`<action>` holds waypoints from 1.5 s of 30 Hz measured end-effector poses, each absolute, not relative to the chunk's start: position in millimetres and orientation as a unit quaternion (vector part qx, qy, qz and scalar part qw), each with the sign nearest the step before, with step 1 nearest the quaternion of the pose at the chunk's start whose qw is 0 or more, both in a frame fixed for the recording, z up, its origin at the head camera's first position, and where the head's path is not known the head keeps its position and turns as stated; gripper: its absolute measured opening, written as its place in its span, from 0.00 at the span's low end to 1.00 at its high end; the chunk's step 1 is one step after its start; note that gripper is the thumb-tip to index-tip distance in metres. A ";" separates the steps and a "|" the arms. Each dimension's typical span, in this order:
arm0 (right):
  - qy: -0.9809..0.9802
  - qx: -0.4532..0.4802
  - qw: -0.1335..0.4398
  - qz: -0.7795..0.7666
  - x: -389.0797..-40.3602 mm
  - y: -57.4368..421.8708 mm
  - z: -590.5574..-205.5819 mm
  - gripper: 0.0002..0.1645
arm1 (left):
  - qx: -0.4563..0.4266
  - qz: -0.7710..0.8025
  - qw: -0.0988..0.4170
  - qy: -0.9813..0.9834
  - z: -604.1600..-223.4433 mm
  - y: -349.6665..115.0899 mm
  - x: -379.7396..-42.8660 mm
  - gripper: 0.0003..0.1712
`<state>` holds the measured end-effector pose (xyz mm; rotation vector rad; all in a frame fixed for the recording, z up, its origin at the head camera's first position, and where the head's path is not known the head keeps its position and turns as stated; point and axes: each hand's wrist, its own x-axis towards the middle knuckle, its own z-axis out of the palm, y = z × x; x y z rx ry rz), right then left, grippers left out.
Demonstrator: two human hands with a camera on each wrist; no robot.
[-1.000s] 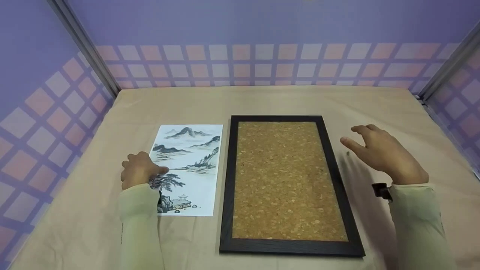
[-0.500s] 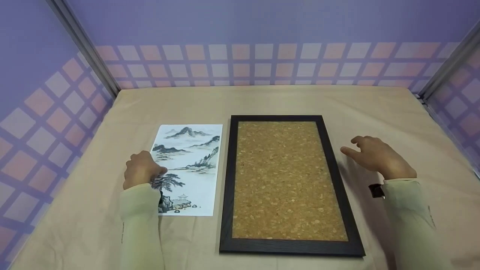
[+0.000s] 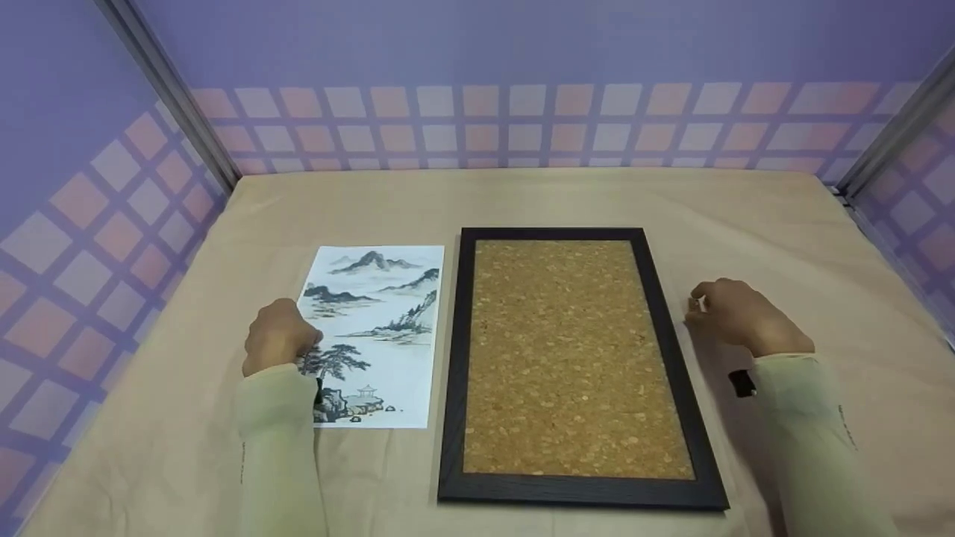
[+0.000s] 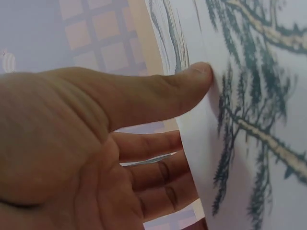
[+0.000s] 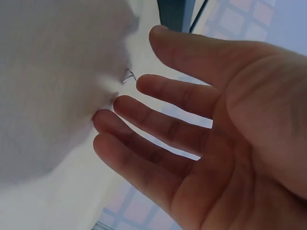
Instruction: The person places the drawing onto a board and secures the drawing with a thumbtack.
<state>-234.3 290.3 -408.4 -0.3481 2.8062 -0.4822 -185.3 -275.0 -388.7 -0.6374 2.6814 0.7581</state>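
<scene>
A sheet with an ink landscape painting [image 3: 395,358] lies left of a black-framed cork board [image 3: 567,358]. My left hand [image 3: 280,339] holds the painting's left edge. In the left wrist view, the thumb [image 4: 187,86] lies over the printed face while the fingers [image 4: 163,172] pass behind the sheet. Right of the board, my right hand [image 3: 746,317] is low over the cloth, its fingers relaxed and slightly bent. A tiny clear pin-like thing [image 5: 128,76] sits right at the index fingertip in the right wrist view, with the thumb standing apart from it.
Beige cloth [image 3: 559,201] covers the table. Purple walls with pink and white squares [image 3: 507,127] enclose the back and sides, with metal posts [image 3: 168,97] at the corners. Dark straps or cameras [image 3: 742,382] sit at the wrists.
My right hand has come down and slightly left toward the small thing, its thumb and index drawing closer together. The left hand has barely shifted; painting and board have stayed put.
</scene>
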 end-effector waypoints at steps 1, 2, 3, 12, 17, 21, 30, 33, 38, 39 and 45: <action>0.970 -0.123 0.132 -0.163 -234.6 290.0 -409.4 0.20 | -0.224 0.264 0.142 0.927 -388.3 -275.1 -184.8 0.19; 0.970 -0.126 0.128 -0.161 -234.8 289.5 -410.3 0.18 | -0.225 0.265 0.143 0.927 -388.0 -275.6 -184.5 0.20; 0.971 -0.130 0.123 -0.158 -235.0 289.0 -410.9 0.17 | -0.227 0.267 0.145 0.926 -387.7 -276.2 -184.2 0.19; 0.975 -0.147 0.106 -0.125 -236.5 284.0 -412.9 0.13 | -0.214 0.250 0.108 0.938 -386.2 -282.1 -185.5 0.12; 0.977 -0.144 0.097 -0.126 -235.3 284.0 -413.5 0.12 | -0.217 0.252 0.084 0.939 -383.5 -285.4 -185.3 0.06; 0.977 -0.142 0.095 -0.131 -233.9 284.5 -412.6 0.12 | -0.209 0.271 0.062 0.937 -380.7 -287.6 -184.7 0.16; 0.978 -0.136 0.097 -0.124 -234.1 285.2 -412.6 0.11 | -0.171 0.317 0.017 0.933 -369.1 -287.6 -179.6 0.24; 0.978 -0.134 0.098 -0.126 -234.5 285.4 -412.8 0.11 | -0.166 0.336 0.001 0.927 -365.1 -285.9 -178.1 0.23; 0.978 -0.124 0.101 -0.134 -235.1 285.1 -412.8 0.12 | -0.167 0.371 -0.026 0.913 -356.8 -283.5 -176.4 0.23; 0.978 -0.124 0.099 -0.136 -235.1 285.1 -413.0 0.12 | -0.169 0.377 -0.034 0.910 -355.1 -283.0 -176.4 0.23; 0.977 -0.135 0.088 -0.141 -233.7 286.0 -413.0 0.11 | -0.190 0.407 -0.089 0.889 -345.8 -278.7 -177.1 0.21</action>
